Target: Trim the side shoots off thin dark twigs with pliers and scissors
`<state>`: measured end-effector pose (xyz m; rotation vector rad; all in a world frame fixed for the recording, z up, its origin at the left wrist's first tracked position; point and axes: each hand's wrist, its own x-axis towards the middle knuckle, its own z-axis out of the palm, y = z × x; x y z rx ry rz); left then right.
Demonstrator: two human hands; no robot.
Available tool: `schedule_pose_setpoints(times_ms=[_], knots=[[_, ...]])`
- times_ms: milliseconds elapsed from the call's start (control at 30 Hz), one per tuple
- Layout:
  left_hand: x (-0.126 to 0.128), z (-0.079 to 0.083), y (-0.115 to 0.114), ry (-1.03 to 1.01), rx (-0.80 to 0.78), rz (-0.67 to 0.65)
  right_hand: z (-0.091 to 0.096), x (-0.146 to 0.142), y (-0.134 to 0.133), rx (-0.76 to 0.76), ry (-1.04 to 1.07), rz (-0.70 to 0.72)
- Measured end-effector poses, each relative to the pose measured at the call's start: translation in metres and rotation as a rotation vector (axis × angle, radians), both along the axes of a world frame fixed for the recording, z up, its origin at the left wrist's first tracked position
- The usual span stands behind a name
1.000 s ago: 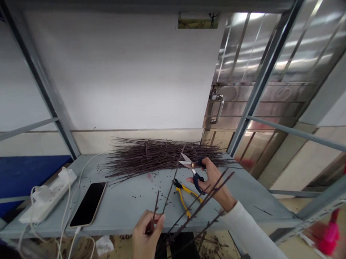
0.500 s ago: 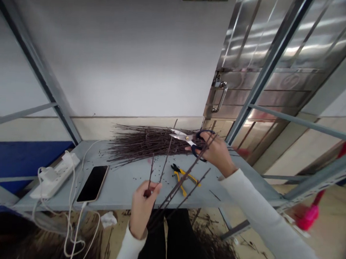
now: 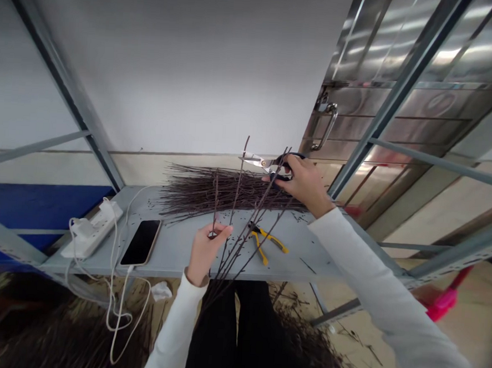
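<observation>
My left hand [image 3: 207,249] pinches a thin dark branch [image 3: 240,175] between thumb and fingers above the table's front edge. Several of its side twigs fan upward, some past my right hand. My right hand [image 3: 308,183] is closed round the dark handles of a pair of scissors [image 3: 259,162]. Their silver blades are parted near the top of one upright twig; whether they touch it I cannot tell. Behind the hands lies a long pile of dark twigs [image 3: 199,189]. Yellow-handled pliers [image 3: 268,242] lie on the tabletop, to the right of my left hand.
A phone [image 3: 141,243] and a white power strip [image 3: 97,227] with cables lie at the left on the grey table [image 3: 174,263]. Metal uprights [image 3: 394,110] stand at both sides. More cut twigs [image 3: 315,343] cover the floor below, and a crumpled tissue [image 3: 161,291] lies there.
Both hands have risen, bringing the branch and the scissors higher. The scissor blades have moved up along the twig to near its tip. The camera's view has shifted slightly.
</observation>
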<state>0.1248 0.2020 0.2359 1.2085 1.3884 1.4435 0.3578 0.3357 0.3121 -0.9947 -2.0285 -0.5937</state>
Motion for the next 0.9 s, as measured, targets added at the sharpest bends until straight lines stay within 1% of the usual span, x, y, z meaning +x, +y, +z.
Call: schedule_pose_setpoints(times_ms=[200, 300, 367, 467, 533, 600, 667, 700, 733, 800, 900], knots=[[-0.010, -0.002, 0.008, -0.083, -0.013, 0.037, -0.004, 0.009, 0.002, -0.052, 0.130, 0.023], [-0.017, 0.000, 0.015, -0.121, -0.016, 0.052, -0.007, 0.018, 0.003, -0.121, 0.241, 0.057], [-0.020, 0.002, 0.018, -0.149, -0.016, 0.061, -0.010, 0.022, 0.002, -0.213, 0.441, 0.084], [-0.023, 0.004, 0.021, -0.195, -0.011, 0.064, -0.017, 0.020, -0.006, -0.440, 0.815, 0.208], [-0.022, 0.004, 0.021, -0.220, -0.010, 0.059, -0.024, 0.011, -0.017, -0.561, 0.900, 0.311], [-0.020, 0.004, 0.022, -0.238, -0.011, 0.052, -0.034, -0.002, -0.031, -0.661, 0.899, 0.419], [-0.017, 0.004, 0.023, -0.248, -0.013, 0.047, -0.048, -0.020, -0.046, -0.819, 0.943, 0.581], [-0.015, 0.003, 0.023, -0.251, -0.014, 0.043, -0.056, -0.029, -0.052, -0.880, 0.968, 0.626], [-0.013, 0.003, 0.023, -0.251, -0.015, 0.040, -0.065, -0.039, -0.058, -0.927, 0.996, 0.640], [-0.010, 0.001, 0.022, -0.242, -0.019, 0.030, -0.083, -0.058, -0.067, -1.007, 1.075, 0.616], [-0.008, -0.003, 0.020, -0.215, -0.027, 0.020, -0.105, -0.082, -0.075, -1.058, 1.163, 0.639]])
